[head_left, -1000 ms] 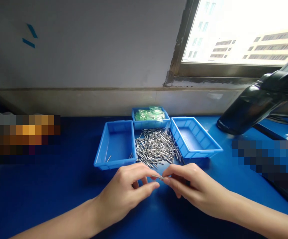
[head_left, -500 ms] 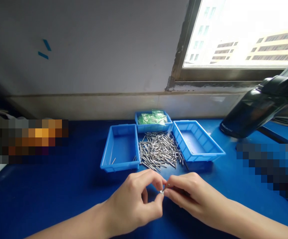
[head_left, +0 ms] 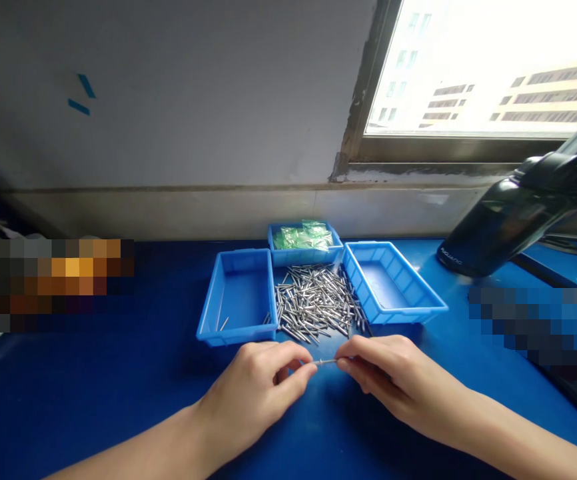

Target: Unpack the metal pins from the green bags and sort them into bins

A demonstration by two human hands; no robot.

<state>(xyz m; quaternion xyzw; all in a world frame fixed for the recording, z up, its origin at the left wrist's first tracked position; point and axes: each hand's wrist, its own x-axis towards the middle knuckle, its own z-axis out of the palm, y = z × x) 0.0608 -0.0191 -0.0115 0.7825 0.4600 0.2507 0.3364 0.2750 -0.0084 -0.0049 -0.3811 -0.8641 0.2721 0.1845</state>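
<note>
A thin silver pop rivet (head_left: 326,361) with a small collar lies level between my two hands, above the blue table. The thumb and index finger of my left hand (head_left: 263,383) pinch its left end. At the other end, the fingertips of my right hand (head_left: 393,370) are closed on the thin stem. Just beyond my hands is a loose pile of similar metal rivets (head_left: 316,303). The left blue tray (head_left: 238,331), close to my left hand, has a few thin metal pieces in it.
Right of the pile stands another blue tray (head_left: 413,315). Behind it, a smaller blue tray (head_left: 306,255) holds green plastic bags (head_left: 303,236). A dark bottle (head_left: 488,227) is at the right, near the window. Blurred items lie at both sides.
My hands have drawn apart sideways, from nearly touching to a small gap, and the rivet now shows between the fingertips. The view has shifted slightly.
</note>
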